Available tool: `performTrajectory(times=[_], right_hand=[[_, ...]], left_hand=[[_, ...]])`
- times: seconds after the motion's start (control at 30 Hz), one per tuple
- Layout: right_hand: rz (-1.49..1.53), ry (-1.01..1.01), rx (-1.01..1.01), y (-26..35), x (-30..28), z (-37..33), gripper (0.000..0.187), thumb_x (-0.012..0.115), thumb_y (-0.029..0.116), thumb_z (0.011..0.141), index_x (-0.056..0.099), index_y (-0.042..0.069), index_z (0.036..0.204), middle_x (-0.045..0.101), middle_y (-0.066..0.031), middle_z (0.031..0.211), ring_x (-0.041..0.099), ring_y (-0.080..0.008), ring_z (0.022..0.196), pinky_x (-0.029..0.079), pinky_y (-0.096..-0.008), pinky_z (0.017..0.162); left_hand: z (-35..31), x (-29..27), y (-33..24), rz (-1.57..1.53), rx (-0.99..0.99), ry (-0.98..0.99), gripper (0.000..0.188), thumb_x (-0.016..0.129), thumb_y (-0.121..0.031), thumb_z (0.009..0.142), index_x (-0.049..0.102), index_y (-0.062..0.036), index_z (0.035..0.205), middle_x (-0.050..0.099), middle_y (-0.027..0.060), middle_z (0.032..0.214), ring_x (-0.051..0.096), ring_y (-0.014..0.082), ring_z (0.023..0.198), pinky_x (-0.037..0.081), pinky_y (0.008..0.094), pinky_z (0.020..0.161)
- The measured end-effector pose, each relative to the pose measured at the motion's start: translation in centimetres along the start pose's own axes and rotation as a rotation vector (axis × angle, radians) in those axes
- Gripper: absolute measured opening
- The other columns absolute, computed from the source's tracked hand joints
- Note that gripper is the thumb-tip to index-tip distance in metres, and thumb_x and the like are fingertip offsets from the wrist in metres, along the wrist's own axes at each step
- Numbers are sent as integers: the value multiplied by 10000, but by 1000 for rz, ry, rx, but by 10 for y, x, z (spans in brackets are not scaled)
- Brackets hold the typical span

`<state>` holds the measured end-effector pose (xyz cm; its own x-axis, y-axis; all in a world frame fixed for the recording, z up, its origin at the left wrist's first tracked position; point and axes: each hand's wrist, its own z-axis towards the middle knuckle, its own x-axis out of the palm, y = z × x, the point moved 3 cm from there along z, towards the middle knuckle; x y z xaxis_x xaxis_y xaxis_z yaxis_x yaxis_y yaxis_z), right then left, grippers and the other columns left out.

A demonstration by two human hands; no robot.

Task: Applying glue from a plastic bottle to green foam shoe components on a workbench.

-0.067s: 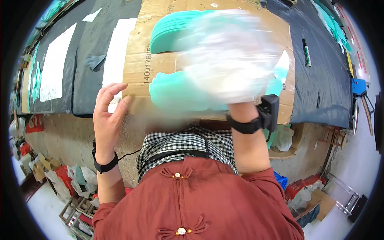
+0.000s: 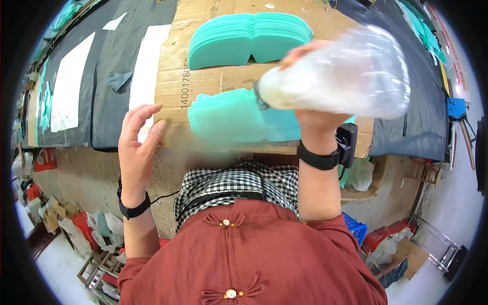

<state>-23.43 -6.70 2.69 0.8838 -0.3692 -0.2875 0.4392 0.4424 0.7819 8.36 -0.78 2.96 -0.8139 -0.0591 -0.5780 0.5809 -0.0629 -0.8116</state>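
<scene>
Cardboard sheet [image 2: 170,66]: brown, bearing a line of dark printed characters [image 2: 184,84] just right of the left fingertips, running away from them.
Second print [image 2: 243,83]: small, dark, left of the right fingers, between the two stacks; partly covered.
Wall strip [image 2: 457,71]: pale, with red lettering, too small to read, well right of the right fingers.
Clear bottle [image 2: 373,71]: one, plastic, whitish toward the neck; tilted within the right fingers, its body reaching out to their right.
Dark cap [image 2: 260,95]: at the bottle's neck, left of the right fingers, over the lower stack; contact cannot be told.
Right hand [image 2: 320,122]: fingers wrapped round the bottle, gripping it.
Left hand [image 2: 137,137]: released, thumb and fingers parted and loosely curled; touch on the cardboard cannot be told.
Lower stack [image 2: 223,114]: teal, flat shaped pieces, right of the left fingertips.
Upper stack [image 2: 223,51]: teal, thicker, notched at its near edge, just beside the right fingers, mostly to their left.
Pale sheet [image 2: 151,61]: beyond the left fingers.
</scene>
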Motion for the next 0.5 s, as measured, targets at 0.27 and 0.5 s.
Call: performTrajectory(times=[0.27,0.5], right_hand=[[810,166,333,49,36,-23,388,487,352,1036,574,1,1178,676,-195,1084,677,-329,903,533,-439,800],[409,-452,-84,-30,-37,-24,122,703,134,906,687,36,977,736,-117,999,709,-280,852,571,-384,712]], left_hand=[[23,21,6,-361,91,-73,352,683,-176,933,653,2,1235,660,62,1163,588,169,1052,464,316,972],[61,41,-1,-126,-102,-51,371,715,-179,946,657,-29,1281,609,22,1110,564,84,864,493,245,765]])
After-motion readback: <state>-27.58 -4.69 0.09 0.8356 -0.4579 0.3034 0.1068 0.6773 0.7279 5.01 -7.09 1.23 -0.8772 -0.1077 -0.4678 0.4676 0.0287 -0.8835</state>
